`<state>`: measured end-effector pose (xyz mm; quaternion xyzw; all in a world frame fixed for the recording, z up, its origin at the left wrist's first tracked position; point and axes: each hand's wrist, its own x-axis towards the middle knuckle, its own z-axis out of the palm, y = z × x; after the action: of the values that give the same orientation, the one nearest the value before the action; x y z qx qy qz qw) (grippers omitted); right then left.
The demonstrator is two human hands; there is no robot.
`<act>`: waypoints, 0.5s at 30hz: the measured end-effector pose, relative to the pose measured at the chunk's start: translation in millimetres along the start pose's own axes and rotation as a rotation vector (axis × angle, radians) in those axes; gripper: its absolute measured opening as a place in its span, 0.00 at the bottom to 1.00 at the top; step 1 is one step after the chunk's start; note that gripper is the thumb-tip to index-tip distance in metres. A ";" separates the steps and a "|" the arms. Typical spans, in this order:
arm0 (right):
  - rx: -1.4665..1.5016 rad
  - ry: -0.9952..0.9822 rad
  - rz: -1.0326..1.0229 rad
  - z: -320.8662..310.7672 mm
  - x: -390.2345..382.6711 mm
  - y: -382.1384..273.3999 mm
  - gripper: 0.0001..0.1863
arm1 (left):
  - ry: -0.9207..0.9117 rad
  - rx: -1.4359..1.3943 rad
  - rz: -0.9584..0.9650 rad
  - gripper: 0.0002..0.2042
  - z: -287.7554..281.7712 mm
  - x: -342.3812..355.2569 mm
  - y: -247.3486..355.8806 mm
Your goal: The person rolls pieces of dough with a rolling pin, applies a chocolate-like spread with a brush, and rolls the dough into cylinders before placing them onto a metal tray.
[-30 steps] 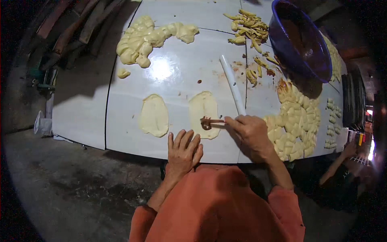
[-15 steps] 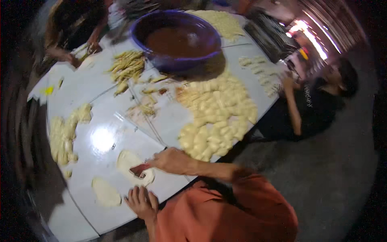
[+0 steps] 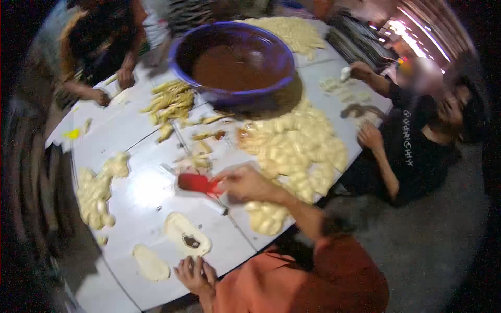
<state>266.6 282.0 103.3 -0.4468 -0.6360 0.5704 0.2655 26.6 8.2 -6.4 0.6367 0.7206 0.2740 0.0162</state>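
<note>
Dough ovals (image 3: 187,236): two; perhaps one filled.

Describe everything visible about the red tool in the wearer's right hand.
The red tool looks like a small flat spatula or scoop, apparently plastic, though motion blur hides detail. The right hand grips one end, and the rest points to the person's left, lying roughly level over the white table; whether it touches the surface cannot be told. It sits above the flattened dough piece with a brown filling dab and below the blue bowl.
</note>
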 end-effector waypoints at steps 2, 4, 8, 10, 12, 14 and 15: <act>0.196 0.145 0.088 -48.8 14.1 -30.4 0.14 | 0.042 0.086 0.058 0.13 2.1 1.9 2.9; -0.047 0.335 0.005 -96.2 32.5 -58.8 0.17 | -0.101 0.070 -0.077 0.13 -11.7 6.7 7.8; -0.486 0.593 -0.127 -189.1 92.0 -77.1 0.20 | -0.017 0.078 -0.027 0.13 0.8 -1.4 7.7; -0.673 0.390 -0.270 -234.2 142.8 -48.3 0.19 | 0.019 0.082 -0.002 0.13 2.6 -3.6 5.9; -0.926 0.296 -0.199 -245.3 174.8 -34.3 0.19 | 0.008 0.080 -0.029 0.14 -0.3 -3.6 8.4; -1.182 0.209 -0.113 -247.0 198.2 -13.1 0.19 | -0.039 0.045 -0.055 0.16 -3.7 -0.8 13.0; -1.183 0.188 -0.032 -248.0 208.4 -0.7 0.16 | -0.067 0.014 -0.073 0.16 -5.8 3.0 15.3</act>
<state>380.8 584.8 119.7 -0.5577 -0.8260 0.0734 0.0355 37.7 9.4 5.9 0.6188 0.7444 0.2466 0.0457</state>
